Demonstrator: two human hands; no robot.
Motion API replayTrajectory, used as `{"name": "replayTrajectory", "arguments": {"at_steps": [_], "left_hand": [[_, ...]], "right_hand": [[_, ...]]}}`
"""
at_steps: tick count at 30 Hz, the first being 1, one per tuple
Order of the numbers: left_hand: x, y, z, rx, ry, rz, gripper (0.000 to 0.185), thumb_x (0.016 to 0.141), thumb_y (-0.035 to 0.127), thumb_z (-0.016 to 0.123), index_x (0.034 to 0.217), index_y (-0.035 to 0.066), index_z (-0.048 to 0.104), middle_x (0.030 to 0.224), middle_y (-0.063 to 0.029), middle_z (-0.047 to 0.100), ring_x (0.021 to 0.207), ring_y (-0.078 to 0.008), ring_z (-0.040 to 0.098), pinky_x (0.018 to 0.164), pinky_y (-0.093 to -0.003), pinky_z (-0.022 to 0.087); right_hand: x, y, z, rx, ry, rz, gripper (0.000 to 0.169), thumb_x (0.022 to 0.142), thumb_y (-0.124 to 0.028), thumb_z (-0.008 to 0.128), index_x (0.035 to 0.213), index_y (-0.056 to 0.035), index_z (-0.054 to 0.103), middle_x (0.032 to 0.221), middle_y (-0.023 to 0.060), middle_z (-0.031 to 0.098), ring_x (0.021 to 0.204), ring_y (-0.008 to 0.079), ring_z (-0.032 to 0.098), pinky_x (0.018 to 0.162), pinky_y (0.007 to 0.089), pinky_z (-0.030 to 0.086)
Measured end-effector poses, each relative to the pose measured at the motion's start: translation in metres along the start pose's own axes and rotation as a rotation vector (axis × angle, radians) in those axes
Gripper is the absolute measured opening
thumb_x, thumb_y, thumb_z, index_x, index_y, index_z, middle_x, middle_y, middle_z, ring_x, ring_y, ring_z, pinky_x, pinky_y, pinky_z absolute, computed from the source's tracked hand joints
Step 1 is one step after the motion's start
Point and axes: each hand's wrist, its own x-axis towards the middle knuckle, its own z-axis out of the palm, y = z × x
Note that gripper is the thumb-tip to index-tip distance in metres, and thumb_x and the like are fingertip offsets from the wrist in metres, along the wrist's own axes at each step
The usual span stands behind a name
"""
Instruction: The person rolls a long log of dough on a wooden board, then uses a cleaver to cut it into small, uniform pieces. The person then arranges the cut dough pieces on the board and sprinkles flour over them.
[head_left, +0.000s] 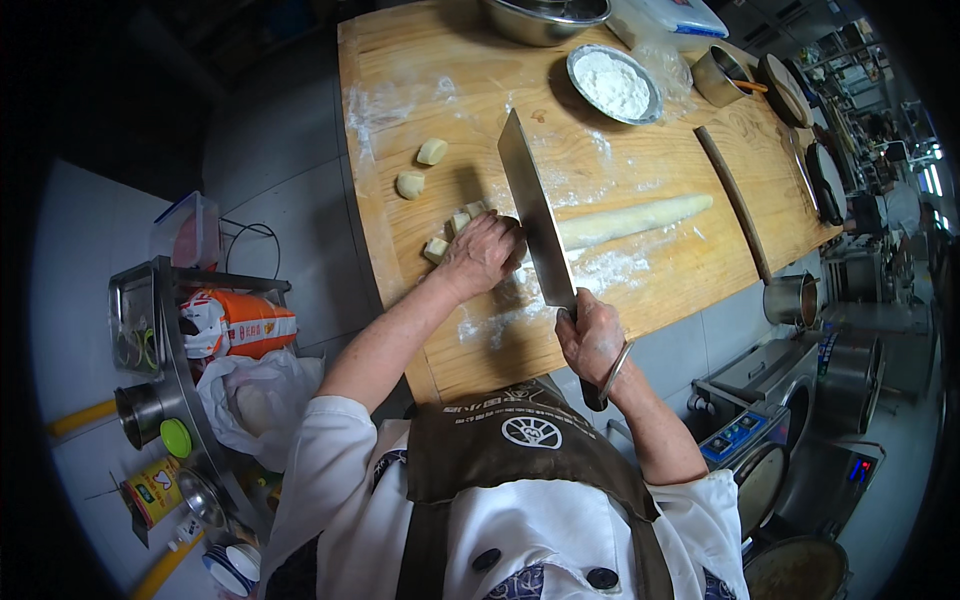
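Note:
My right hand (596, 337) grips the dark handle of a broad Chinese cleaver (536, 217), its long steel blade pointing up and away from me. Right of the blade, a long floured dough roll (641, 221) stretches across the wooden table. Just left of the blade, my left hand (486, 251) rests with bent fingers; whatever lies beneath them is hidden. Beside those fingers are several small dough pieces (436, 250), partly covered by the hand. Farther out, a cut piece (432, 151) and another one (410, 184) lie apart on the board.
The wooden table (409, 97) carries loose flour, a metal bowl of flour (613, 82), a steel bowl (547, 21), a metal pot (718, 75) and a wooden rolling pin (733, 202). A steel rack (191, 390) with bags stands left; cooking equipment (750, 427) stands right.

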Motion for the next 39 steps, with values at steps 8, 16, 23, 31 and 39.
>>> {"name": "replayTrajectory", "arguments": {"at_steps": [8, 16, 23, 31, 39], "left_hand": [[0.008, 0.013, -0.011, 0.073, -0.158, -0.057, 0.032, 0.067, 0.01, 0.063, 0.097, 0.003, 0.056, 0.101, -0.0132, 0.053, 0.102, -0.0298, 0.049, 0.1, -0.0409, 0.032], [0.014, 0.004, -0.016, 0.087, 0.102, -0.003, 0.038, 0.06, 0.005, 0.068, 0.096, 0.001, 0.053, 0.103, -0.0163, 0.053, 0.106, -0.0343, 0.048, 0.099, -0.0465, 0.033], [0.02, 0.011, 0.007, -0.058, 0.027, -0.025, 0.033, 0.061, 0.006, 0.068, 0.092, 0.001, 0.056, 0.095, -0.0156, 0.056, 0.096, -0.0322, 0.052, 0.088, -0.0394, 0.041], [0.021, 0.006, 0.013, -0.029, -0.047, -0.021, 0.037, 0.063, 0.013, 0.067, 0.097, 0.002, 0.057, 0.091, -0.0143, 0.055, 0.095, -0.0299, 0.051, 0.094, -0.0381, 0.037], [0.036, 0.005, -0.001, 0.326, -0.055, -0.153, 0.025, 0.069, 0.003, 0.056, 0.094, 0.001, 0.055, 0.102, -0.0157, 0.053, 0.106, -0.0288, 0.047, 0.102, -0.0424, 0.029]], "right_hand": [[0.038, 0.023, 0.019, -0.05, -0.078, -0.021, 0.015, 0.075, -0.007, 0.056, 0.077, 0.0044, 0.047, 0.061, 0.0252, 0.055, 0.058, 0.042, 0.055, 0.054, 0.0453, 0.046], [0.019, 0.011, -0.002, 0.082, 0.014, -0.004, 0.013, 0.075, -0.004, 0.055, 0.076, 0.0049, 0.045, 0.057, 0.0249, 0.053, 0.057, 0.0427, 0.055, 0.052, 0.0453, 0.045], [0.009, 0.018, -0.008, -0.003, 0.063, -0.042, 0.012, 0.077, -0.003, 0.054, 0.074, 0.0036, 0.045, 0.056, 0.021, 0.05, 0.051, 0.0371, 0.052, 0.048, 0.0393, 0.041], [0.016, 0.019, -0.005, -0.062, -0.009, -0.013, 0.013, 0.074, -0.004, 0.056, 0.073, 0.0035, 0.045, 0.059, 0.0248, 0.054, 0.058, 0.043, 0.055, 0.054, 0.0462, 0.046], [0.05, 0.05, 0.016, 0.137, -0.039, 0.069, 0.013, 0.074, -0.005, 0.056, 0.073, 0.0046, 0.048, 0.062, 0.0256, 0.055, 0.061, 0.0428, 0.056, 0.056, 0.0449, 0.046]]}}
